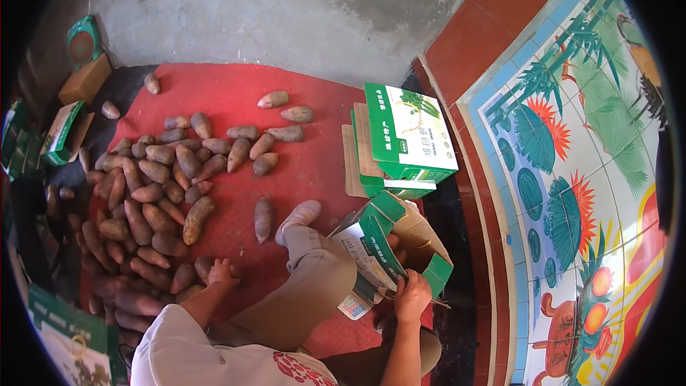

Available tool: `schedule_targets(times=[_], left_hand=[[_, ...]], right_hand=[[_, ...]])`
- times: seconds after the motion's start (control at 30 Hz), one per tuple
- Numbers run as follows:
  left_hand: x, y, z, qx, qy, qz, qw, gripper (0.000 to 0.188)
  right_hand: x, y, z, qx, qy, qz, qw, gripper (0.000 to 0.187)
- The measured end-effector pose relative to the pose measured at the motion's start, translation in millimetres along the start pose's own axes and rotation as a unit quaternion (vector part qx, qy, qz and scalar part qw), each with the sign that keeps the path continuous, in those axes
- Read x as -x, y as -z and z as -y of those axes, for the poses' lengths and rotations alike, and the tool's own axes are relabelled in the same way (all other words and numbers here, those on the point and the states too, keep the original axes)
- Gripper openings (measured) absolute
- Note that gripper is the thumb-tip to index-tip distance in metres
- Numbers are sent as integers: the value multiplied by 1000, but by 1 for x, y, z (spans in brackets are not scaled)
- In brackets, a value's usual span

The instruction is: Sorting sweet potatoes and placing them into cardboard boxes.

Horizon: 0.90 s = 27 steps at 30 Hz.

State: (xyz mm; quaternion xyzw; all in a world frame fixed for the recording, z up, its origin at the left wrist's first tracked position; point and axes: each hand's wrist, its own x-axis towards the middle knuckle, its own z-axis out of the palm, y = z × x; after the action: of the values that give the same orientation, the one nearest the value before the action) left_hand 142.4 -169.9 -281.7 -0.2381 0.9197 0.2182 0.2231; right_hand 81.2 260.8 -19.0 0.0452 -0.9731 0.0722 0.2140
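Observation:
My right hand (413,296) grips the near edge of an open green-and-white cardboard box (386,232), its fingers closed round a flap. Inside this box lie a few brown tubers (400,253), partly hidden by the flaps. My left hand (224,272) reaches to the right edge of a heap of brown, elongated tubers that look like sweet potatoes (153,216). Its fingers are apart, beside one tuber (204,267); nothing shows in its grasp, and its underside is hidden.
A second green-and-white box (407,132) lies with open flaps beyond the first. Red sheeting (314,164) covers the floor, with loose tubers on it. More boxes (64,132) stand at the left. A painted tile wall (557,171) bounds the right side.

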Motion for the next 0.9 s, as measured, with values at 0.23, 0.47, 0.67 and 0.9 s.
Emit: schedule_targets(times=[0.23, 0.47, 0.67, 0.9], left_hand=[[-9, -13, 24, 54, 28, 44, 997, 72], [14, 38, -6, 186, 52, -66, 979, 69], [18, 124, -94, 292, -174, -267, 902, 63], [97, 208, -264, 596, -413, -126, 677, 53]], right_hand=[[-1, 2, 3, -8, -2, 3, 1000, 21], [2, 0, -2, 6, 11, -9, 1000, 23], [1, 0, -3, -18, 3, 7, 1000, 21], [2, -7, -8, 5, 6, -14, 1000, 19]])
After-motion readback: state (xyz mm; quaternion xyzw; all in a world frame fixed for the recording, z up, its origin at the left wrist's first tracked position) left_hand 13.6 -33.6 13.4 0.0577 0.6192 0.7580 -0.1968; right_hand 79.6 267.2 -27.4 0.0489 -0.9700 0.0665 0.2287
